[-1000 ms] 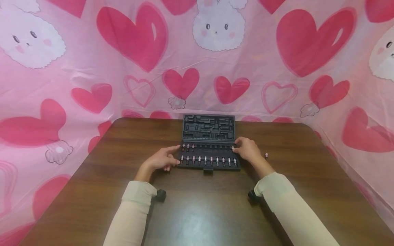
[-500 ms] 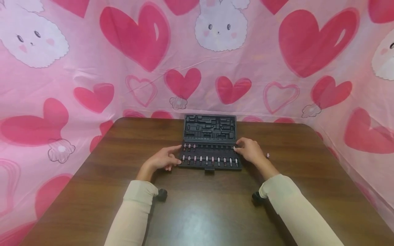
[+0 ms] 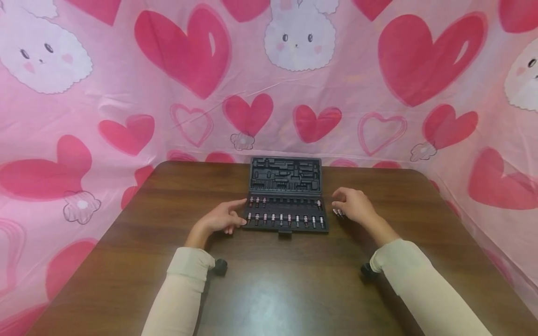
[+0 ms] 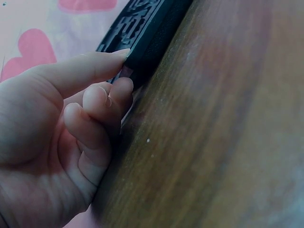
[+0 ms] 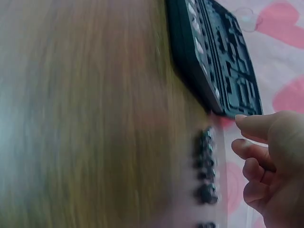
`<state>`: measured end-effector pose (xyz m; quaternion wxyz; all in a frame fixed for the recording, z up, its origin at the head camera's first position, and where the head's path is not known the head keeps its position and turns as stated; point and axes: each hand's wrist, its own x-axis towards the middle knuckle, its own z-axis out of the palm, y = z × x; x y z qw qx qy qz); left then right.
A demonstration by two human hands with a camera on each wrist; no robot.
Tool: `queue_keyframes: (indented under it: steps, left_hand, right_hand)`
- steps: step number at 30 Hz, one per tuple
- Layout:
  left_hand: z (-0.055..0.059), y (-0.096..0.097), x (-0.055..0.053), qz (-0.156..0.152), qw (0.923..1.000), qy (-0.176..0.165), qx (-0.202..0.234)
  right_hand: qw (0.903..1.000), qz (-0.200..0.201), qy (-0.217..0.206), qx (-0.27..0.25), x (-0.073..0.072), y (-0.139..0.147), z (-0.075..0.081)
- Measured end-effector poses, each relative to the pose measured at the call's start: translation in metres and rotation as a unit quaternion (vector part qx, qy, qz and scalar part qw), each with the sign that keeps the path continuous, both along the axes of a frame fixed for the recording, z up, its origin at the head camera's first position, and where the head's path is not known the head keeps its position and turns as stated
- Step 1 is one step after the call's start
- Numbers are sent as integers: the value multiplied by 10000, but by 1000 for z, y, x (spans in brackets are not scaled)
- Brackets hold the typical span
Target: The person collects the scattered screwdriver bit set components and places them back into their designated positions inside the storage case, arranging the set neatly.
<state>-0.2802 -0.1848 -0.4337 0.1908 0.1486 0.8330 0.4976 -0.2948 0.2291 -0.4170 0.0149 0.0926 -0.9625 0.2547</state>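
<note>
A black bit socket case (image 3: 290, 208) lies open on the table, its moulded lid (image 3: 286, 175) raised at the back. Bit sockets (image 3: 281, 220) fill the front row. The rear row has three at its left end and one bit socket (image 3: 319, 205) at its right end. My left hand (image 3: 216, 218) holds the case's left edge with thumb and forefinger; the other fingers curl beside it. Just off the case's right side, my right hand (image 3: 355, 205) hovers with loosely bent fingers and nothing between them. Loose bit sockets (image 5: 208, 192) lie in a line near its fingertips.
The brown wooden table (image 3: 269, 280) has rounded far corners. A pink cloth (image 3: 290, 84) with hearts and rabbit faces hangs behind it and along both sides. A dark wrist camera (image 3: 220, 266) sits on the left wrist, another dark wrist camera (image 3: 368, 271) on the right.
My right hand has let go of the bit socket at the rear row's right end and moved right, over the loose ones. The left hand stays at the case's edge.
</note>
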Motion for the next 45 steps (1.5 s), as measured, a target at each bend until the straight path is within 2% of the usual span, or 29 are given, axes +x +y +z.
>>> queue_keyframes:
  steps: [10,19,28,37,45]
  left_hand:
    - [-1,-2,1,3,9999,85,72]
    - [-3,-2,-1,22,10000,28,60]
    - [-5,-3,-2,-12,9999,86,57]
    - [-3,-1,-1,51,10000,-36,-18]
    - [-1,0,0,58,10000,-54,-3]
  right_hand:
    - [9997,225,10,84,2,30,5]
    - [9989,406,-122,-176,4,56,-3]
    - [9991,395,13,-140,9,73,-8]
    - [9989,450,-45,-114,16,86,-11]
    - [9987,492,116,24,20,92,-17]
